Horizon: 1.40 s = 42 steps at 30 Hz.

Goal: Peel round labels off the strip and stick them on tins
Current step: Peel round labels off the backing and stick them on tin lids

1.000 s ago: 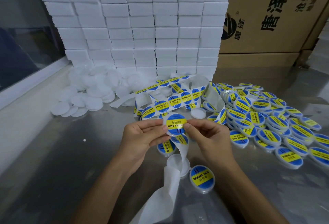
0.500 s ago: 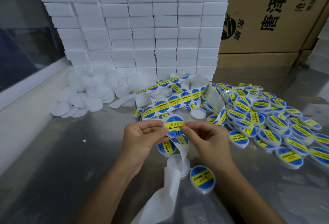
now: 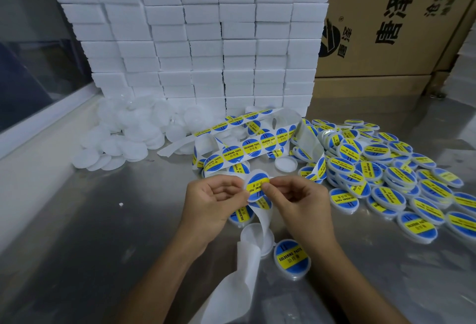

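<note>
left hand (image 3: pixel 215 201) pinched strip (image 3: pixel 233 155) to brace it | right hand (image 3: pixel 298 199) pinched label (image 3: pixel 257 186) edge, peeling | bare tin (image 3: pixel 257 237) waited below, likely next

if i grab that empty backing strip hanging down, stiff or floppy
Probably floppy: the empty backing strip curls and drapes in loose folds below the hands. Likely very light, as it looks thin and translucent. It may slide easily on the smooth metal table.

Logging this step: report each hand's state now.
Left hand: pinching the label strip.
Right hand: pinching the round label.
</note>
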### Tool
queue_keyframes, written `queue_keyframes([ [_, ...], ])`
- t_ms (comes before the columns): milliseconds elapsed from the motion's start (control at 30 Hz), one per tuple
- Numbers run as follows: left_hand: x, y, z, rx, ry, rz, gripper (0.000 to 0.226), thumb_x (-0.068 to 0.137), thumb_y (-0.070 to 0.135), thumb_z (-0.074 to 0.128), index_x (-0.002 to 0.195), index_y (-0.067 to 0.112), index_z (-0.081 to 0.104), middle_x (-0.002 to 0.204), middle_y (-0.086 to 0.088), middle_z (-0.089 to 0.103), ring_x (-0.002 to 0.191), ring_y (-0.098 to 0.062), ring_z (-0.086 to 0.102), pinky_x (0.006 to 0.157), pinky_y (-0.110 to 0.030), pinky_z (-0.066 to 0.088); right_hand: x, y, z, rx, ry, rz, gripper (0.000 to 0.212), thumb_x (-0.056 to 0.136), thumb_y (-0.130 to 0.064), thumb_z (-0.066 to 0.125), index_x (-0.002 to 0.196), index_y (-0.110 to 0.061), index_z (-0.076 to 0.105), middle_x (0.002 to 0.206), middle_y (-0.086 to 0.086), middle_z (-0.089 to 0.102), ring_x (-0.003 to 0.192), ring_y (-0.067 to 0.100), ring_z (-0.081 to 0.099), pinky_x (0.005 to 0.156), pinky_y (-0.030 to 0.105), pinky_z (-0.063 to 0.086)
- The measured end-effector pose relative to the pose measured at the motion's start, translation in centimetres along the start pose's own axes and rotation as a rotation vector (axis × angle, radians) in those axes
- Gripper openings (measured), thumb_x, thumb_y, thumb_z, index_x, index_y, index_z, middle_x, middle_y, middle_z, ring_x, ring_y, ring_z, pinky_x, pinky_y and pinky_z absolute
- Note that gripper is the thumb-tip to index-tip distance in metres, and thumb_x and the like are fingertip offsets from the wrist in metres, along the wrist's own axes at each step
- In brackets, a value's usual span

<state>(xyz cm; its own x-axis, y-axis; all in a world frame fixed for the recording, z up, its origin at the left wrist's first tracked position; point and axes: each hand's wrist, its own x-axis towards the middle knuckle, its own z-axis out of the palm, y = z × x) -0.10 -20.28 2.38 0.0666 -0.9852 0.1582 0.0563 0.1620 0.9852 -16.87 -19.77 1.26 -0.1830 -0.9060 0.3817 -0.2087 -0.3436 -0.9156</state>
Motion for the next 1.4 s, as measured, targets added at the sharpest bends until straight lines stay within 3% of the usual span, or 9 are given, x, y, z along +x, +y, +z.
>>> queue_keyframes([
  [167,-0.1,0.4,0.0,-0.314,-0.084,-0.128,0.023,0.062,0.004,0.078,0.083,0.012,0.078,0.079,-0.018,0.072,0.075,-0.031,0.073,0.064,-0.029,0.059,0.2,0.2,-0.2,-0.191,0.124,-0.103,0.030,0.070,-0.052,0.077,0.090,-0.032,0.067,0.060,-0.009,0.062,0.055,0.008,0.059,0.056,0.017,0.045],
  [267,-0.2,0.3,0.4,-0.450,-0.144,-0.178,0.035,0.065,0.002,0.071,0.100,0.007,0.072,0.087,-0.020,0.072,0.084,-0.030,0.074,0.068,-0.029,0.059,-0.1,-0.1,0.3,-0.079,-0.013,-0.181,0.037,0.075,-0.041,0.078,0.109,-0.035,0.069,0.081,-0.017,0.070,0.069,0.009,0.067,0.063,0.020,0.052],
  [433,-0.4,0.1,0.9,-0.546,-0.191,-0.197,0.030,0.072,0.001,0.063,0.097,0.012,0.077,0.103,-0.016,0.074,0.096,-0.026,0.072,0.072,-0.029,0.059,-0.2,-0.5,0.7,0.170,-0.148,-0.082,0.047,0.070,-0.030,0.080,0.114,-0.036,0.065,0.067,-0.004,0.069,0.058,0.004,0.062,0.060,0.018,0.051],
  [567,-0.4,-0.1,0.9,-0.513,-0.221,-0.239,0.036,0.071,0.005,0.065,0.105,0.009,0.073,0.110,-0.015,0.072,0.097,-0.026,0.071,0.072,-0.029,0.059,0.2,-0.5,0.2,0.261,-0.069,0.005,0.015,0.083,-0.019,0.071,0.096,-0.011,0.071,0.058,0.008,0.069,0.045,0.012,0.058,0.049,0.019,0.046],
  [733,-0.5,-0.2,1.0,-0.477,-0.225,-0.229,0.032,0.069,0.005,0.066,0.098,0.013,0.077,0.100,-0.013,0.075,0.090,-0.024,0.073,0.071,-0.028,0.059,0.1,-0.7,0.3,0.190,-0.054,0.006,0.007,0.091,-0.013,0.067,0.094,-0.016,0.072,0.059,0.007,0.070,0.044,0.013,0.059,0.047,0.017,0.045],
  [867,-0.5,-0.4,0.9,-0.468,-0.231,-0.194,0.034,0.067,0.002,0.066,0.093,0.018,0.080,0.092,-0.014,0.075,0.088,-0.025,0.074,0.071,-0.030,0.059,-0.3,-0.9,0.8,0.124,-0.087,0.050,0.028,0.073,-0.028,0.083,0.099,-0.022,0.073,0.073,0.012,0.072,0.066,0.034,0.066,0.061,0.041,0.058],
  [1000,-0.5,-0.5,0.7,-0.377,-0.240,-0.183,0.035,0.070,0.003,0.068,0.103,0.011,0.075,0.103,-0.017,0.073,0.094,-0.029,0.072,0.072,-0.031,0.059,0.2,-0.7,0.2,0.146,-0.022,0.083,0.019,0.072,-0.033,0.080,0.083,-0.018,0.075,0.071,-0.002,0.075,0.057,0.009,0.067,0.054,0.019,0.052],
  [1100,-0.5,-0.6,0.6,-0.338,-0.249,-0.192,0.043,0.071,0.006,0.068,0.114,0.004,0.067,0.108,-0.020,0.072,0.097,-0.031,0.071,0.073,-0.032,0.059,0.3,-0.3,0.1,0.134,-0.006,0.058,0.014,0.084,-0.024,0.074,0.082,-0.010,0.075,0.068,0.002,0.074,0.053,0.007,0.065,0.051,0.021,0.050],
  [1400,-0.5,-0.5,0.6,-0.218,-0.278,-0.052,0.033,0.073,0.013,0.067,0.106,0.014,0.075,0.102,-0.018,0.072,0.093,-0.031,0.072,0.073,-0.034,0.059,-0.1,-0.4,0.2,0.025,0.024,0.055,0.046,0.065,-0.059,0.076,0.064,-0.015,0.061,0.060,0.004,0.068,0.048,0.015,0.063,0.049,0.026,0.049],
])
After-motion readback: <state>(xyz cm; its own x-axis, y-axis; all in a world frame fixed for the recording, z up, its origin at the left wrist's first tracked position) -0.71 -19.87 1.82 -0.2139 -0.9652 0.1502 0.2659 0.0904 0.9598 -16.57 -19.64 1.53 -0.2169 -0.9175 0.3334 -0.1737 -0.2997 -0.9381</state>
